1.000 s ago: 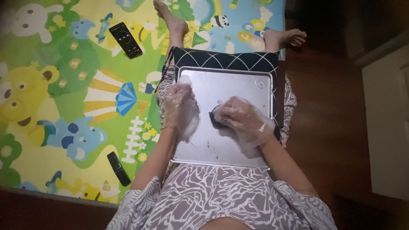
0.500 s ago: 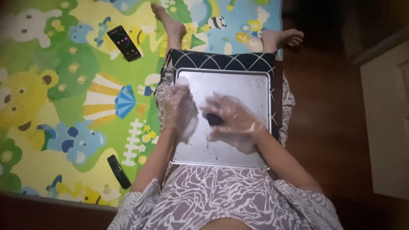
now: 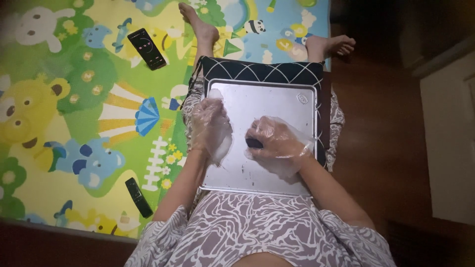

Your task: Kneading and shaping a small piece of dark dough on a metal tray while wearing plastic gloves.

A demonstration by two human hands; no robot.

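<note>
Gloves of thin clear plastic are covering both hands of a person who is sitting on the floor with legs stretched out. The right hand (image 3: 277, 141) is closing around a small dark object (image 3: 254, 143), pressing it down onto a metal tray (image 3: 277, 101); only a little of the object is showing between the fingers, so I cannot tell what kind of thing it is. The left hand (image 3: 210, 126) is lying on the left part of the tray, near its edge, with fingers loosely curled; it is grasping nothing that I can see. The tray is silver, rectangular and flat, with a few dark specks near its lower part. It is resting on a black cushion (image 3: 262, 71) with a white diamond pattern, and the cushion is lying across the person's lap. The two hands are near each other but not touching.

To the left, a colourful play mat (image 3: 59, 99) with cartoon animals is covering the floor. A black phone (image 3: 146, 49) is lying on it beside the left foot, and a dark remote control (image 3: 138, 197) is lying nearer to the person's left elbow.
</note>
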